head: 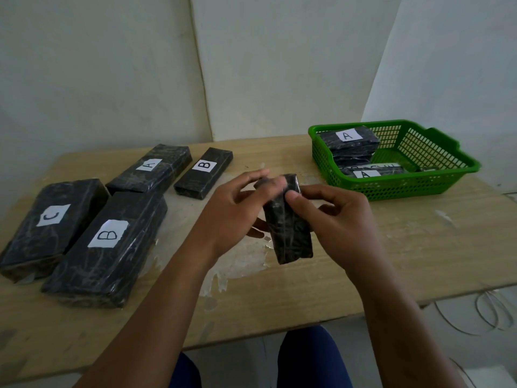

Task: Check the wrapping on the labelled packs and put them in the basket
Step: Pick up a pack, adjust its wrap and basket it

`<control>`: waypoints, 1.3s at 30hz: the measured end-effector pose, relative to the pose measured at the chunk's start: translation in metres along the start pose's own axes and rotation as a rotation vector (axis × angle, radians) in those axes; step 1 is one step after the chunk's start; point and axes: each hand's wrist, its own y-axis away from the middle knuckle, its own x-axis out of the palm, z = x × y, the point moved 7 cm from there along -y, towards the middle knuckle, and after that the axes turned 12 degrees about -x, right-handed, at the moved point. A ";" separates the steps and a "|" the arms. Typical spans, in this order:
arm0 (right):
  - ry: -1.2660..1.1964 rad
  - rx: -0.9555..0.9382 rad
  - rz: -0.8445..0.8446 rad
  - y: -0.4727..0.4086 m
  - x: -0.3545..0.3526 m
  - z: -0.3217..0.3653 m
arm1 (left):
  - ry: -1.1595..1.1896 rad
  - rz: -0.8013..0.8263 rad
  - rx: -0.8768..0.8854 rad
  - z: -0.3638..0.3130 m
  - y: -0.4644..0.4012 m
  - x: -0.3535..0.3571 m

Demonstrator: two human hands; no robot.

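A person held a small black pack [289, 228] above the middle of the table [391, 247], both hands gripping it during a check of its film wrapping. The left hand [232, 208] curled round the pack's far end from the left, its fingers over the top edge; the right hand [333, 217] pinched the upper right side, thumb pressed against the film. No label showed on the face turned to the camera, so its letter could not be read.

The check would be best served by turning the pack slowly between both hands, so that every face and both folded ends pass under the eye, with the thumbs feeling for loose film or lifted seams. A light grip seemed wise, since the wrap looked thin and creased.

The green basket [436, 186] stood at the far right of the table, already holding packs marked A [348, 141]. Four more waited at the left: one marked C [50, 225], a large B [109, 245], an A [151, 169] and a small B [204, 172].
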 end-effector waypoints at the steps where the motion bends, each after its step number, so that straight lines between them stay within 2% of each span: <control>1: -0.015 -0.002 -0.002 -0.001 -0.001 0.000 | -0.039 0.006 0.042 -0.001 0.001 0.001; 8: -0.159 -0.082 0.179 -0.001 -0.004 -0.001 | -0.236 0.113 0.276 -0.009 0.006 -0.006; 15: -0.170 -0.176 0.127 -0.001 -0.004 0.003 | -0.266 0.042 0.405 -0.018 0.008 -0.008; 20: -0.200 -0.052 -0.046 -0.005 -0.014 0.001 | -0.041 0.024 0.277 -0.007 0.003 -0.008; 22: -0.203 0.021 -0.086 -0.006 -0.013 -0.002 | -0.037 -0.045 0.246 -0.004 0.002 -0.008; 25: -0.173 0.120 -0.008 -0.002 -0.004 -0.014 | 0.022 -0.207 0.220 -0.004 -0.001 -0.014; 28: -0.005 0.156 0.055 0.002 0.000 -0.018 | 0.114 -0.296 0.149 0.001 -0.006 -0.023; 30: -0.030 0.159 0.050 0.001 0.001 -0.016 | 0.100 -0.284 0.120 0.003 -0.008 -0.023; 35: -0.132 0.238 -0.031 -0.004 -0.007 -0.013 | 0.163 0.028 -0.001 0.009 -0.009 -0.006; 39: -0.074 0.242 0.058 -0.005 -0.003 -0.012 | 0.152 -0.049 0.009 0.007 -0.005 -0.005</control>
